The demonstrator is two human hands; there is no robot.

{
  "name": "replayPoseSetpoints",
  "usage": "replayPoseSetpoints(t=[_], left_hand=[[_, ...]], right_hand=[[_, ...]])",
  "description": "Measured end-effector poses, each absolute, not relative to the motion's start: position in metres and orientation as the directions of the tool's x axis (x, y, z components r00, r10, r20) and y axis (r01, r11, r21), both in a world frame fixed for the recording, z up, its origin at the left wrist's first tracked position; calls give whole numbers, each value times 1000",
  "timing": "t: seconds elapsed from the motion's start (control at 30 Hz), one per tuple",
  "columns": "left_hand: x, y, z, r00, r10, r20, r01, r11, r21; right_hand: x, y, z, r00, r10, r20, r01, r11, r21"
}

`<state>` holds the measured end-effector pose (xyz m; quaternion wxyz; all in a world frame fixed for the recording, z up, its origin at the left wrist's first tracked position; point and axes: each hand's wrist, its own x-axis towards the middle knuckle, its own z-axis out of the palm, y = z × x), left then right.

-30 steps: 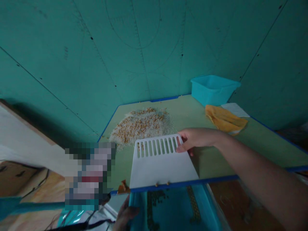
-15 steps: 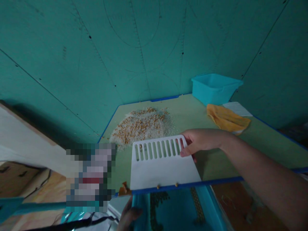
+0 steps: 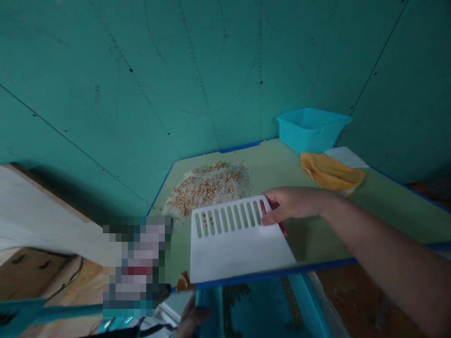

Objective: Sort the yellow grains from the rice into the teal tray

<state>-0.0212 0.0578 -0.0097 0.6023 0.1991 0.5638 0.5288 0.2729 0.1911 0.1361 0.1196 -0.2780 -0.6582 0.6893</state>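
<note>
My right hand (image 3: 282, 209) is closed on the right upper corner of a white plastic scraper (image 3: 239, 256) with a row of slots. The scraper's lower edge lies along the blue front rim of the table. Beyond it is a spread heap of white grains and yellow-brown kernels (image 3: 211, 185); a few kernels show through the left slots. Below the table edge is a blue tub (image 3: 262, 312) with a dark palm-like pattern inside. My left hand (image 3: 193, 317), cut off at the bottom, is closed on the tub's left rim, its thumb over the inside.
A turquoise bin (image 3: 312, 131) stands at the back right of the pale green table (image 3: 338, 223). In front of it lie an orange cloth (image 3: 329, 171) and a white sheet (image 3: 347, 157). Brown scraps (image 3: 183, 281) lie at the front left corner. A green wall (image 3: 218, 70) rises behind.
Two kernels at the front rim are gone from there now. The scraper's lower edge has come slightly nearer to me. My left hand keeps its place, and the view has tilted a little.
</note>
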Motion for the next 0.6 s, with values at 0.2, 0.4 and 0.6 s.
replayPoseSetpoints(t=[0.2, 0.4, 0.6], left_hand=[[-1, 61, 4, -280, 844, -457, -386, 337, 859], [4, 60, 11, -319, 815, -485, -431, 331, 840], [-13, 53, 15, -313, 813, -492, -489, 306, 817]], right_hand=[[268, 191, 136, -639, 755, -149, 123, -92, -988], [267, 199, 132, -311, 950, -34, -129, -78, -989], [262, 202, 127, -235, 972, 31, -206, -18, -978]])
